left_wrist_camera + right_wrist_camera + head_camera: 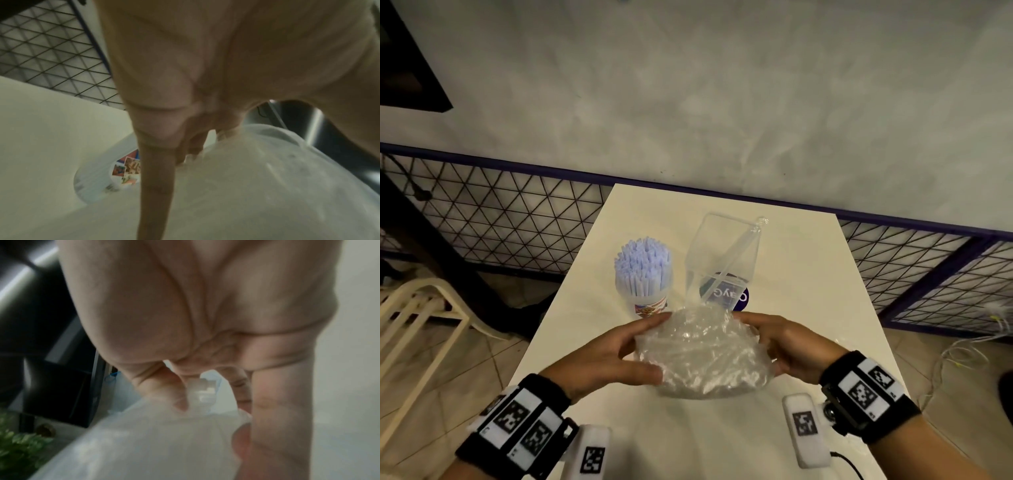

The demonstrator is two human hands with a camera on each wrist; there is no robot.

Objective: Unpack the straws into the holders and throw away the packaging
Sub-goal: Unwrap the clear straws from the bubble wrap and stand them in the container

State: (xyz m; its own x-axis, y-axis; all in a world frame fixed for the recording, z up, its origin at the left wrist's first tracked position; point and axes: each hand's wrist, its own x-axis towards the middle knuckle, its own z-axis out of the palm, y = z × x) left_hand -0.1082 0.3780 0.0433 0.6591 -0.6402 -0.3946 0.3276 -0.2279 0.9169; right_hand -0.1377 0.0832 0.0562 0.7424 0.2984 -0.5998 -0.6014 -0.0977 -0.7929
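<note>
A crumpled clear plastic bag [702, 353] sits between both hands above the near half of the white table [808, 274]. My left hand [616, 353] grips its left side, thumb below and fingers on top. My right hand [780, 346] holds its right side with curled fingers. Behind it a round holder [645, 291] stands packed with white straws [642, 263]. To its right a clear square holder [722, 253] contains one clear wrapped straw [736, 250] leaning across it. In the wrist views the bag [257, 186] [154, 443] fills the lower part, blurred.
A black wire mesh fence [493, 219] with a purple rail runs behind the table. A cream chair [417, 308] stands at the left on the tiled floor. Cables [969, 349] lie on the floor at the right. A blue round label [726, 294] lies under the square holder.
</note>
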